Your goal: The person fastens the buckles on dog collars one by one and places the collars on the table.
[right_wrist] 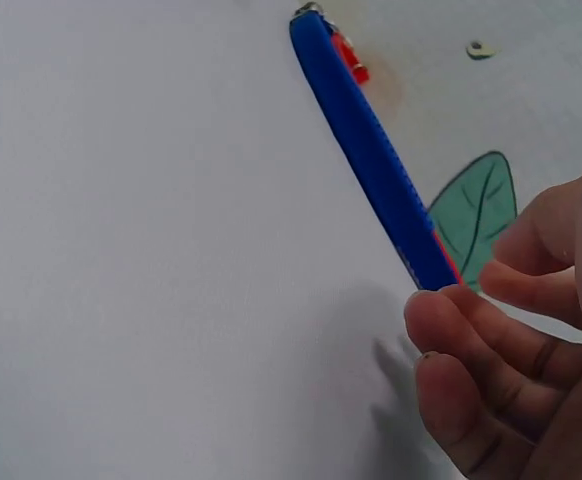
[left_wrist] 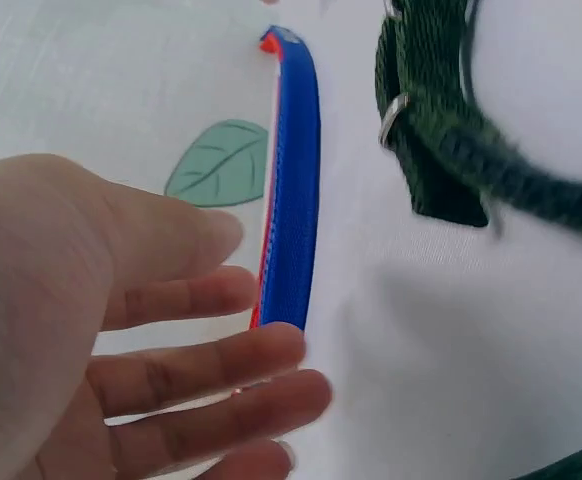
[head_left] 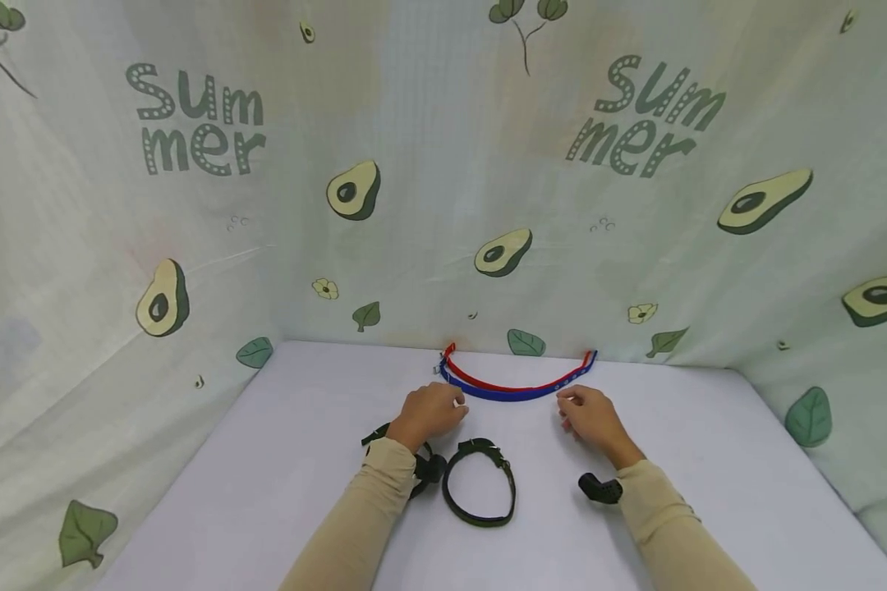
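Two collars, a blue collar (head_left: pixel 517 396) with light marks and a red collar (head_left: pixel 497 386) behind it, lie curved together at the back of the table. My left hand (head_left: pixel 430 410) hovers in front of their left end, fingers loosely bent and holding nothing. By their right end is my right hand (head_left: pixel 590 417), also holding nothing, its fingers relaxed. In both wrist views the fingers overlap the blue collar (left_wrist: pixel 296 190); whether they touch it I cannot tell. A dark green collar (head_left: pixel 513 492) lies in a ring nearer me, between the forearms.
Beneath my left wrist another dark green strap (head_left: pixel 375 435) is partly hidden by the sleeve. A black wrist device (head_left: pixel 600 489) sits by the right sleeve. The white table (head_left: pixel 266 484) meets a printed cloth (head_left: pixel 429 164) hanging behind it.
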`<action>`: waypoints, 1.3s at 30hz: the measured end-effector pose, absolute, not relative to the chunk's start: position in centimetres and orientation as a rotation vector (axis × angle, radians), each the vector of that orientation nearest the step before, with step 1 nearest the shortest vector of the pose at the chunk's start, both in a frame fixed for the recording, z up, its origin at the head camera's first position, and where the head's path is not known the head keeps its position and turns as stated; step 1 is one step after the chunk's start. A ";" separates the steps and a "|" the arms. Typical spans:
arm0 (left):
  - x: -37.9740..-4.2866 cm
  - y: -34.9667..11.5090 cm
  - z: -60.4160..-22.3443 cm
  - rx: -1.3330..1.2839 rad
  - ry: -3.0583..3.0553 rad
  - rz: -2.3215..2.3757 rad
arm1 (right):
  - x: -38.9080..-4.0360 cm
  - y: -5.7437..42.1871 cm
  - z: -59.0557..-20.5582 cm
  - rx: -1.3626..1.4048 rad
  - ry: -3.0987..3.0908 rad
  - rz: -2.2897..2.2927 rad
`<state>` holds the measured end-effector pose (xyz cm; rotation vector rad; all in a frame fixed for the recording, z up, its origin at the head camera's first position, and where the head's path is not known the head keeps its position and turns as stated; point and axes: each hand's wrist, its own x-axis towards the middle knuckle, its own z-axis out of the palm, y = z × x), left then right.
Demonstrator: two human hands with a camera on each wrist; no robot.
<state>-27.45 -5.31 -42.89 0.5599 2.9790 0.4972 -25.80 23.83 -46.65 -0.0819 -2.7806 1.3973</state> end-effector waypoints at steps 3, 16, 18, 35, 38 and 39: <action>-27.8 -5.1 -43.0 0.575 2.990 0.487 | -26.2 24.4 -47.1 -0.079 -2.779 1.367; -29.8 -3.8 -44.4 0.597 2.981 0.489 | -29.8 27.5 -47.6 -0.138 -2.810 1.364; -29.9 -3.6 -44.6 0.596 2.975 0.437 | -30.0 27.3 -47.8 -0.157 -2.825 1.346; -30.2 -2.6 -44.5 0.604 2.973 0.416 | -29.5 26.3 -47.7 -0.144 -2.866 1.077; -30.2 -2.5 -44.5 0.593 2.948 0.482 | -29.6 26.1 -48.0 -0.196 -2.834 1.112; -30.2 -2.5 -44.6 0.584 2.933 0.496 | -29.6 26.0 -48.1 -0.216 -2.829 1.119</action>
